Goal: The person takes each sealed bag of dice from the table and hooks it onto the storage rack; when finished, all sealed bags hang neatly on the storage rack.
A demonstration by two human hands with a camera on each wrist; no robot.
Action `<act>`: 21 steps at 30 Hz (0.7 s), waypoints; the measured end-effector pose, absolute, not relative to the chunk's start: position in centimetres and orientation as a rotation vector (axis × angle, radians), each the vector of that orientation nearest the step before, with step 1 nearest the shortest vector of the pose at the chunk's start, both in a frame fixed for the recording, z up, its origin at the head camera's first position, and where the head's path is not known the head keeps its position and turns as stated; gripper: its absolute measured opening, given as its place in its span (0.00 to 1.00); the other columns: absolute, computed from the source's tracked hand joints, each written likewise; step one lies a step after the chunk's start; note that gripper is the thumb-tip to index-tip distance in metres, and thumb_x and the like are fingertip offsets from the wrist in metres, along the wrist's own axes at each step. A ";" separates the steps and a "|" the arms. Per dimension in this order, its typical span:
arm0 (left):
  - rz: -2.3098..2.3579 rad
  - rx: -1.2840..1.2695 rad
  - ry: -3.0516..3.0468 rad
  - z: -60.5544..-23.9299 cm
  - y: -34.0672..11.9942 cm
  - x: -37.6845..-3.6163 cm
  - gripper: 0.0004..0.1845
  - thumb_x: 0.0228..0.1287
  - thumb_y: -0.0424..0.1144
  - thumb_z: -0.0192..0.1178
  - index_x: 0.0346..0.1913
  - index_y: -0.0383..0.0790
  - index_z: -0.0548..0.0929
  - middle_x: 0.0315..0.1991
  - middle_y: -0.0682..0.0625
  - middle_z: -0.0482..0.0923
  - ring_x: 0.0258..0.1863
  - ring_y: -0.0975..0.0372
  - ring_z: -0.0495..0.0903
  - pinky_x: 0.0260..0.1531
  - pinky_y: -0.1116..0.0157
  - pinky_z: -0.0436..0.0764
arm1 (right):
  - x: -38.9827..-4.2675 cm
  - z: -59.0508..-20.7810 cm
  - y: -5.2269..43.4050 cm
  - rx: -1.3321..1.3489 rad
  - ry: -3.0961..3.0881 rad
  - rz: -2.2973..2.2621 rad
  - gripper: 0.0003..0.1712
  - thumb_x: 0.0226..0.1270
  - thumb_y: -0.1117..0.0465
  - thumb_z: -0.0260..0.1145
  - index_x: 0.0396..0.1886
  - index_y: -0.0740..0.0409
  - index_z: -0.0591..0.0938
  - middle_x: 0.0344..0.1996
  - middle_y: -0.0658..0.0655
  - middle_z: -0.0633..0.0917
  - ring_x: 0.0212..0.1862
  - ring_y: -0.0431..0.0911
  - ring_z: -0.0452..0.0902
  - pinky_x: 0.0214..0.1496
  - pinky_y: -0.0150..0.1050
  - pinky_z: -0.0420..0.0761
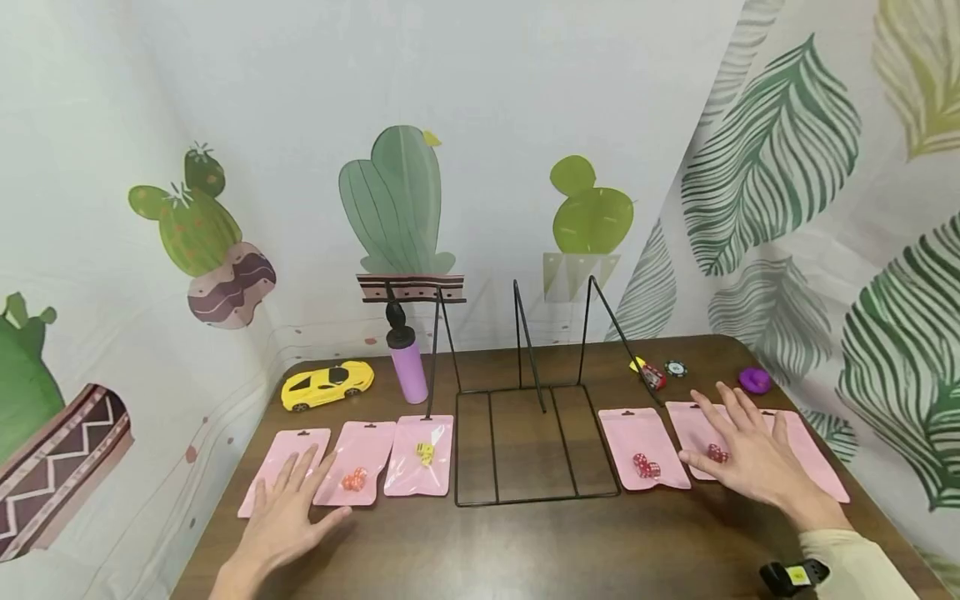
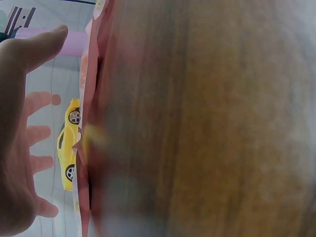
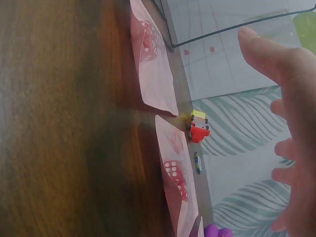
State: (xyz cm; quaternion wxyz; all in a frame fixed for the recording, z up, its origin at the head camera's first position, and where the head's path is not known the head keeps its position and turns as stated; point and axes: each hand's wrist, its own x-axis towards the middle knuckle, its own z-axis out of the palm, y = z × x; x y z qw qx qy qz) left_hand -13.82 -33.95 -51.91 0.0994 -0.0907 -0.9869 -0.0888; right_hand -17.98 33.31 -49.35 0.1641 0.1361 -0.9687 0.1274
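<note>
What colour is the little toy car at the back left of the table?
The toy car is yellow with dark windows; the head view shows it best.

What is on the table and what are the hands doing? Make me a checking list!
Surface: brown wooden table.
Job's things: six pink pouches, some with dice; black wire rack between them.
Clutter: yellow toy car, purple bottle, small red toy, chip, purple blob.
Hands: left hand and right hand flat over pouches, fingers straight.
Cables: nothing seen.
Surroundings: cactus and leaf backdrop.
</note>
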 end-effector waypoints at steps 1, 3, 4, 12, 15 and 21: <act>-0.262 -0.269 -2.920 -51.9 -33.9 -13.8 0.48 0.50 0.72 0.61 0.74 0.56 0.63 0.75 0.43 0.56 0.72 0.40 0.55 0.58 0.24 0.49 | -17.9 -49.3 33.3 0.388 -2.764 0.363 0.58 0.51 0.33 0.70 0.78 0.39 0.54 0.73 0.68 0.58 0.76 0.64 0.44 0.55 0.85 0.45; -0.260 -0.270 -2.925 -52.1 -33.9 -13.6 0.49 0.51 0.72 0.61 0.74 0.56 0.63 0.75 0.43 0.56 0.72 0.40 0.55 0.58 0.24 0.49 | -17.9 -49.2 33.3 0.393 -2.769 0.358 0.58 0.51 0.33 0.70 0.78 0.39 0.54 0.73 0.68 0.59 0.76 0.64 0.45 0.55 0.84 0.47; -0.257 -0.269 -2.926 -52.1 -33.9 -13.6 0.49 0.50 0.72 0.61 0.74 0.56 0.63 0.75 0.43 0.56 0.72 0.40 0.55 0.58 0.24 0.49 | -17.9 -49.1 33.2 0.394 -2.774 0.356 0.58 0.51 0.33 0.70 0.78 0.40 0.54 0.73 0.68 0.59 0.76 0.64 0.45 0.55 0.84 0.48; -0.259 -0.283 -2.942 -52.2 -33.9 -13.5 0.50 0.49 0.74 0.61 0.74 0.55 0.62 0.75 0.43 0.56 0.72 0.40 0.55 0.59 0.25 0.48 | -18.0 -49.0 33.0 0.442 -2.739 0.396 0.59 0.50 0.36 0.72 0.78 0.46 0.55 0.71 0.70 0.61 0.71 0.68 0.52 0.57 0.79 0.54; -0.258 -0.293 -2.935 -52.5 -33.9 -13.7 0.51 0.48 0.74 0.61 0.74 0.55 0.62 0.75 0.42 0.56 0.72 0.40 0.55 0.59 0.25 0.50 | -17.9 -49.2 32.9 0.447 -2.712 0.464 0.58 0.50 0.39 0.74 0.77 0.47 0.57 0.70 0.72 0.62 0.69 0.70 0.55 0.63 0.75 0.54; -0.233 -0.343 -2.917 -52.9 -33.7 -14.2 0.51 0.47 0.74 0.62 0.74 0.54 0.63 0.75 0.43 0.58 0.72 0.41 0.57 0.59 0.27 0.54 | -18.1 -49.7 32.1 0.429 -2.654 0.642 0.53 0.50 0.46 0.76 0.73 0.57 0.63 0.66 0.77 0.66 0.64 0.75 0.62 0.67 0.71 0.56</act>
